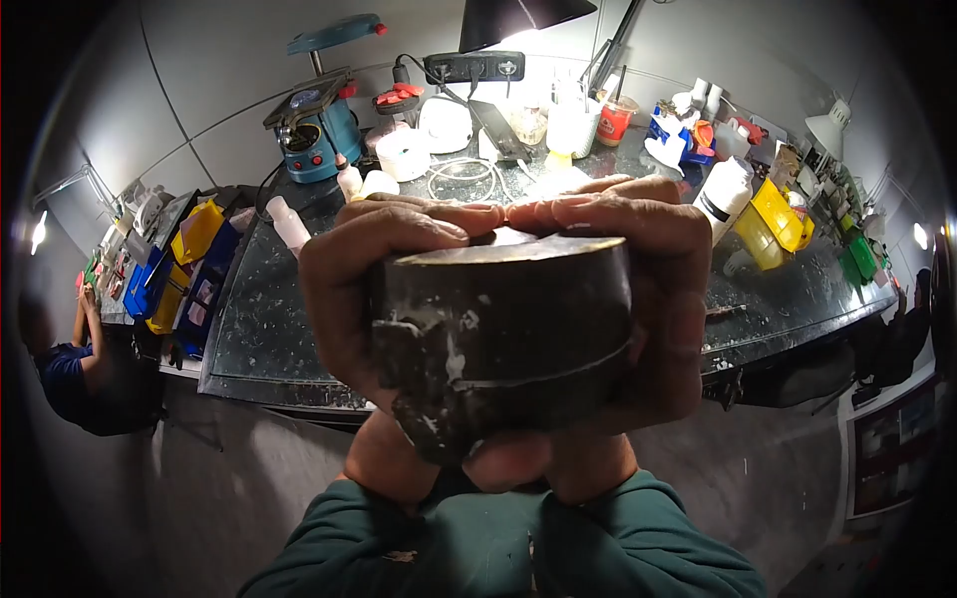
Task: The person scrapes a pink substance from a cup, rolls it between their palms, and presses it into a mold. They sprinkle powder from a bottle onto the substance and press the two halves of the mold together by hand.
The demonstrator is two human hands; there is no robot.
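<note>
A dark, round metal denture flask [508,324] with whitish smears is held up close in front of me, above the near edge of the workbench. A seam runs round its lower part, and a rough lug sticks out at its left. My left hand [349,264] wraps its left side, fingers curled over the top rim. My right hand [668,299] grips the right side the same way. The fingertips of both hands almost meet on top. A thumb presses from below; which hand it belongs to is hard to tell.
The dark, stained workbench [269,329] carries a blue vacuum former [319,130], a white squeeze bottle [287,224], a white jar [726,189], a red cup [616,122] and yellow bins [773,224]. A lamp [518,20] shines overhead. Another person [80,369] sits at far left.
</note>
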